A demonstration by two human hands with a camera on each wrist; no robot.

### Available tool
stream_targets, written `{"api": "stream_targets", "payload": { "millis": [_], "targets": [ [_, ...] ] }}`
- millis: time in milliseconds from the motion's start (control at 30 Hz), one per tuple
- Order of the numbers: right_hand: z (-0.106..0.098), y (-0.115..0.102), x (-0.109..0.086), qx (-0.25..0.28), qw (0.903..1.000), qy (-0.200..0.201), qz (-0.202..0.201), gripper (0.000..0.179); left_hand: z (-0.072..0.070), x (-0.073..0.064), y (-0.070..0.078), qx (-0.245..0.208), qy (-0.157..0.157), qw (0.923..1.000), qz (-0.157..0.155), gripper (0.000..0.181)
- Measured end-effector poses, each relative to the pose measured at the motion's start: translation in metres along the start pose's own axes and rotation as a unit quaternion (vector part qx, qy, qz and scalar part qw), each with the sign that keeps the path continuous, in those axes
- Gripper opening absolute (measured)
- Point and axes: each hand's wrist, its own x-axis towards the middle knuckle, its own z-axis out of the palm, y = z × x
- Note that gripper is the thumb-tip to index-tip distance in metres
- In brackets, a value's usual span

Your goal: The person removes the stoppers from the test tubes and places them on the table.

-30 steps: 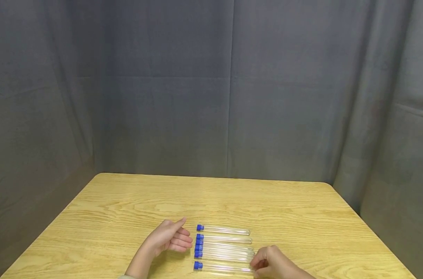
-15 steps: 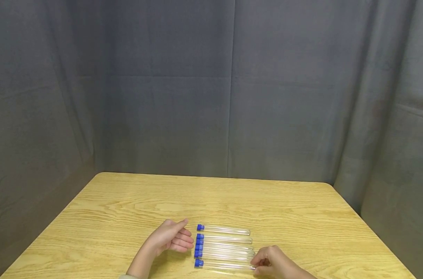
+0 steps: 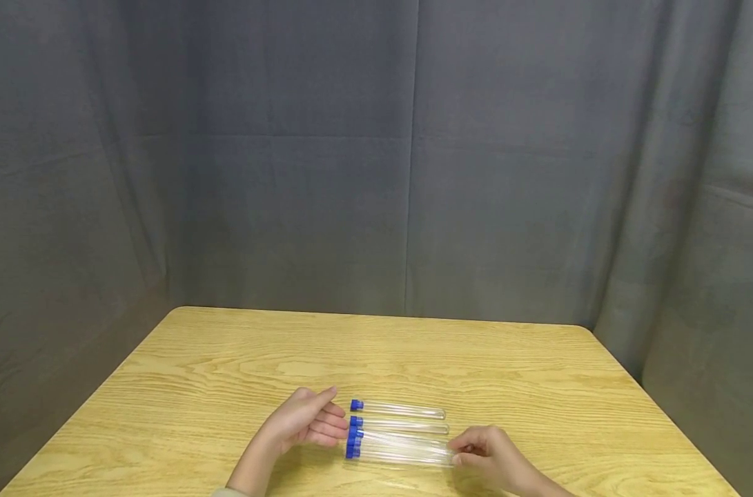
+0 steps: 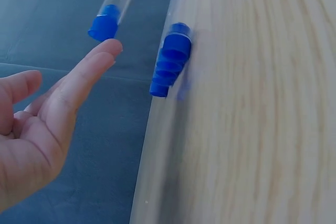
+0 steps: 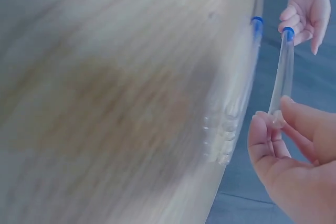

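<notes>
My right hand (image 3: 491, 452) pinches the rounded end of a clear test tube (image 5: 283, 69) between thumb and fingers. A blue cap (image 4: 104, 27) closes the tube's far end. In the right wrist view this tube is raised off the table. My left hand (image 3: 310, 417) has its fingers extended, palm facing the caps. Its fingertips (image 4: 111, 48) are right at the held tube's cap. More test tubes (image 3: 407, 409) with blue caps lie side by side on the table, caps to the left. From the head, the held tube overlaps the nearer ones.
The wood-grain table (image 3: 277, 345) has rounded far corners. Grey curtains (image 3: 301, 172) hang behind it and at both sides. One tube lies slightly apart at the back of the row.
The nearest tube, pinched at its rounded end, has been lifted from the table and away from the front edge. My right hand rose with it; the left shifted slightly right.
</notes>
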Motion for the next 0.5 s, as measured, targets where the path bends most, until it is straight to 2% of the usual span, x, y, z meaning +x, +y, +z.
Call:
{"api": "stream_targets", "payload": {
  "millis": [267, 500],
  "targets": [
    [-0.0076, -0.0032, 0.0019, 0.066, 0.9968, 0.026, 0.037, 0.026, 0.001, 0.0008, 0.0043, -0.015, -0.011, 0.9997, 0.014, 0.059],
    [-0.0104, -0.0075, 0.0036, 0.077, 0.9942, 0.05, 0.057, 0.03, 0.0029, 0.0022, 0.0069, -0.02, -0.012, 0.9994, 0.027, 0.056]
  ]
}}
